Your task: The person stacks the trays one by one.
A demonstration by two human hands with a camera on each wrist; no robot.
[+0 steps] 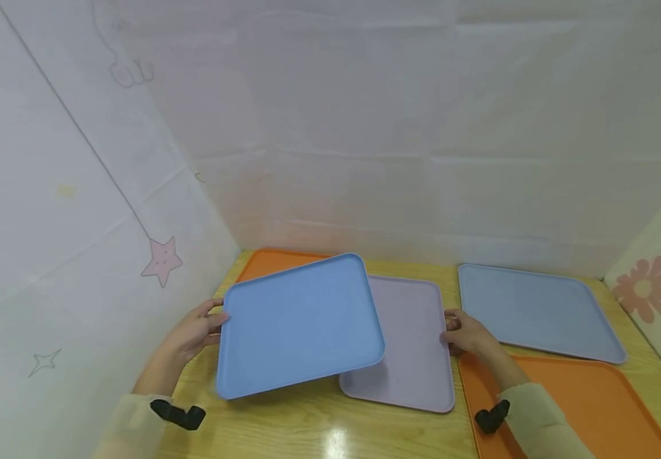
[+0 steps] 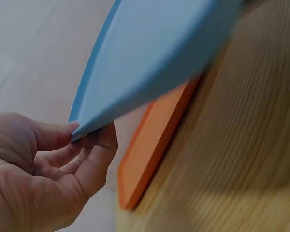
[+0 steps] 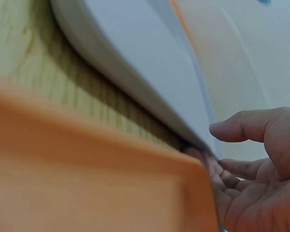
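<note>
My left hand (image 1: 195, 331) pinches the left edge of a blue tray (image 1: 301, 325), thumb on the rim and fingers beneath it in the left wrist view. This tray is tilted and raised off the table, and overlaps a lilac tray (image 1: 413, 344) in the head view. At the lilac tray's right edge, my right hand (image 1: 468, 335) holds the rim. The right wrist view shows the thumb (image 3: 237, 126) near the rim's upper side and fingertips tucked under the edge. How far the lilac tray is lifted, if at all, I cannot tell.
An orange tray (image 1: 273, 260) lies behind the blue one, partly hidden. On the right are a grey-blue tray (image 1: 537, 312) at the back and another orange tray (image 1: 582, 401) under my right forearm. White sheeted walls (image 1: 364, 159) border the wooden table (image 1: 284, 427).
</note>
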